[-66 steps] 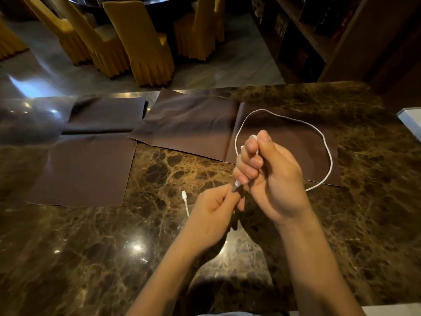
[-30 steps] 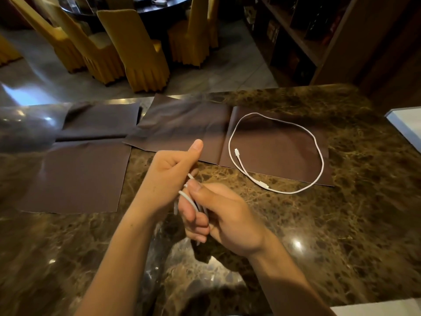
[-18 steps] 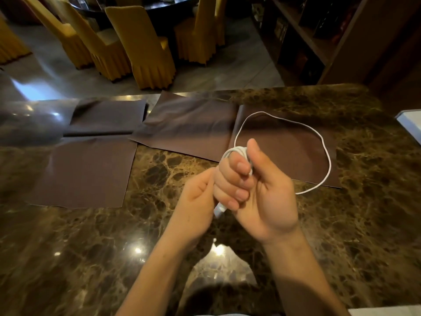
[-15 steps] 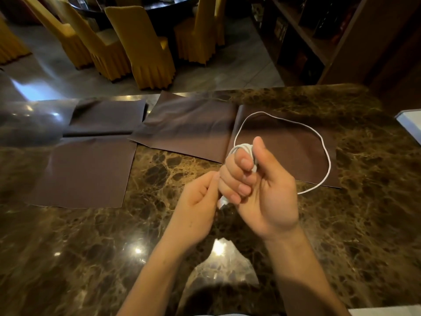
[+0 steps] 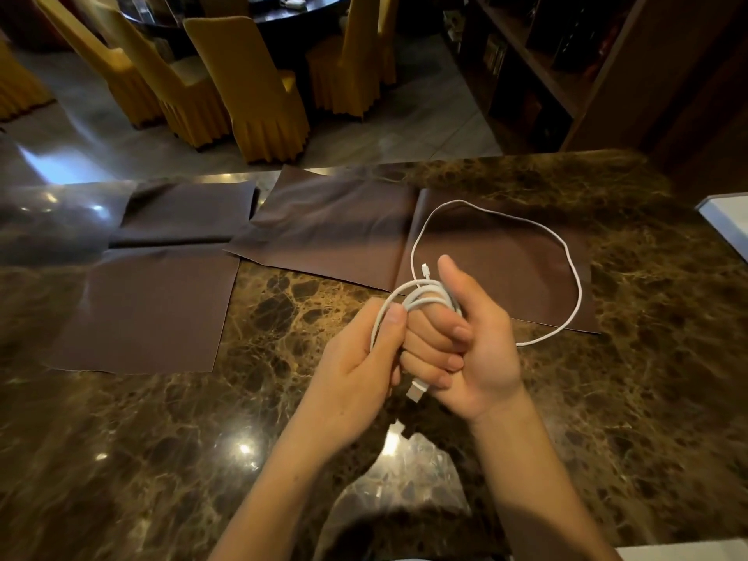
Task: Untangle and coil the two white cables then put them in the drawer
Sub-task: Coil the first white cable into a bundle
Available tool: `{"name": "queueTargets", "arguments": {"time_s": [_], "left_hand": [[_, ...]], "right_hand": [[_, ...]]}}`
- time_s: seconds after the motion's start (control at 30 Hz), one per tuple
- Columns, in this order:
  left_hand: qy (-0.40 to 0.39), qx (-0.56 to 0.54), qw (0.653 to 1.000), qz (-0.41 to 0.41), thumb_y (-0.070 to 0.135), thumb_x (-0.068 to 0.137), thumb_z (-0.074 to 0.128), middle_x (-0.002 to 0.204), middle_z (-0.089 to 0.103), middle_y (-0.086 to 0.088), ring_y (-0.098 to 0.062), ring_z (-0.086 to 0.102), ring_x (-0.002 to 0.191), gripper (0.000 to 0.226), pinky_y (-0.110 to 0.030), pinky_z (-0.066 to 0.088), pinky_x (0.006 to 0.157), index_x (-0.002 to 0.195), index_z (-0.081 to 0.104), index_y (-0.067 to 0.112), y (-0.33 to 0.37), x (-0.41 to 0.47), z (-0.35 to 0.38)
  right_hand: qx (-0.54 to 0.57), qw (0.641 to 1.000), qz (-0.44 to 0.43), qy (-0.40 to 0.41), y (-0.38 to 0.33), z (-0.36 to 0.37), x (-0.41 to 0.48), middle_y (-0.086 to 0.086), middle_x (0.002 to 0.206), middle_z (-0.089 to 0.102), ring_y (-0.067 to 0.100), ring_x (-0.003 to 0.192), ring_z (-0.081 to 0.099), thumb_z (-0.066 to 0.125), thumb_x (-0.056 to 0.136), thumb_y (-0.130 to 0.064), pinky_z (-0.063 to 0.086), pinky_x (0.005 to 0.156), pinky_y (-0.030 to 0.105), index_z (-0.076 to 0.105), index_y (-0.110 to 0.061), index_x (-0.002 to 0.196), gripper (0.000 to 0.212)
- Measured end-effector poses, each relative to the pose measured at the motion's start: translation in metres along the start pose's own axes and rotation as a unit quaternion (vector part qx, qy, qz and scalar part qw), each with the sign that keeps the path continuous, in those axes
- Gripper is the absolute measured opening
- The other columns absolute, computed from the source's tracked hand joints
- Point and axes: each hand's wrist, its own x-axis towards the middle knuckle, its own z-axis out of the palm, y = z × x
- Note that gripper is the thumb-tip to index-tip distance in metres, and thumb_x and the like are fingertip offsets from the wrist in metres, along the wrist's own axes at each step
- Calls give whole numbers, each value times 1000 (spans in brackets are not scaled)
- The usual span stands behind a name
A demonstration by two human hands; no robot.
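One white cable (image 5: pixel 421 295) is wound in loops around the fingers of my right hand (image 5: pixel 465 342), which is closed on it above the marble table. Its plug end (image 5: pixel 417 390) sticks out below my fist. My left hand (image 5: pixel 360 366) pinches a strand of the same cable between thumb and finger, right beside the right hand. The second white cable (image 5: pixel 566 257) lies in a wide open loop on a brown mat behind my hands, with one small plug (image 5: pixel 425 269) near my right thumb. No drawer is in view.
Several brown mats (image 5: pixel 141 313) lie flat on the dark marble table (image 5: pixel 162 439). A white object's edge (image 5: pixel 728 220) shows at the far right. Yellow-covered chairs (image 5: pixel 247 87) and a dark shelf unit (image 5: pixel 566 54) stand beyond the table.
More turns of the cable have gathered around my right fingers, and the loose end once lying on the table is gone. My left hand now pinches a strand higher up. The second cable stays put.
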Motion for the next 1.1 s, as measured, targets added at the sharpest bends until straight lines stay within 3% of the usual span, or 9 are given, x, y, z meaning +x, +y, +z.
{"name": "queueTargets", "arguments": {"time_s": [0.1, 0.2, 0.33, 0.37, 0.47, 0.67, 0.8, 1.0, 1.1], "left_hand": [[0, 63, 998, 11, 51, 103, 30, 88, 74, 3, -13, 72, 79, 42, -40, 60, 74, 106, 64, 27, 4, -1, 0], [9, 92, 995, 44, 45, 105, 29, 97, 72, 11, -8, 71, 93, 37, -31, 58, 82, 116, 61, 32, 8, -1, -1], [57, 133, 987, 64, 31, 107, 37, 88, 66, 16, 1, 66, 82, 41, -17, 51, 74, 145, 51, 24, 4, 5, -11], [55, 162, 982, 75, 20, 107, 43, 94, 67, 17, 3, 65, 86, 40, -16, 52, 76, 146, 51, 23, 4, 7, -16], [42, 226, 967, 113, -2, 94, 51, 115, 70, 8, -2, 65, 104, 51, -23, 53, 92, 140, 59, 20, 5, 13, -30], [4, 136, 985, 104, 26, 106, 45, 101, 74, 11, -10, 71, 96, 30, -27, 58, 83, 125, 68, 22, 13, 7, -16], [-10, 119, 987, 104, 29, 104, 49, 98, 73, 10, -12, 71, 93, 27, -25, 58, 80, 119, 68, 17, 3, 6, -16], [11, 153, 985, 79, 36, 103, 46, 91, 71, 11, -9, 69, 85, 28, -22, 56, 74, 107, 66, 17, -15, 4, -26], [38, 155, 985, 68, 38, 101, 43, 86, 69, 10, -9, 68, 79, 32, -17, 53, 68, 104, 65, 15, -19, 0, -25]], "right_hand": [[-12, 998, 14, 61, 7, -4, 0, -6, 32, 32, 7, 25, 24, 45, 99, -48, 17, 31, 19, 43, -19, 39, 66], [-10, 997, 25, 76, 9, -5, 0, -6, 32, 32, 7, 25, 23, 44, 99, -48, 17, 31, 18, 43, -19, 39, 67], [-26, 997, 45, 50, 6, -5, 2, -5, 35, 29, 10, 32, 13, 38, 104, -47, 13, 32, 20, 39, -19, 42, 68], [-39, 997, 49, 53, 6, -5, 2, -5, 36, 29, 10, 32, 13, 38, 103, -47, 11, 32, 20, 39, -19, 42, 68], [-74, 993, 61, 63, 8, -3, 3, -4, 36, 25, 11, 33, 10, 40, 102, -48, 7, 34, 23, 38, -19, 42, 66], [-89, 990, 52, 97, 7, -6, 4, -4, 35, 24, 12, 33, 10, 45, 100, -49, 11, 33, 21, 38, -19, 42, 66], [-85, 990, 67, 94, 8, -8, 1, -1, 39, 15, 12, 33, 10, 45, 100, -49, 11, 34, 21, 38, -19, 41, 67], [-71, 990, 99, 66, 17, -10, 9, -5, 35, 30, 6, 25, 27, 45, 104, -41, 20, 29, 19, 44, -17, 47, 62], [-127, 983, 98, 93, 19, -9, 10, -6, 37, 32, 5, 27, 30, 53, 99, -44, 28, 29, 18, 45, -15, 51, 57]]}}
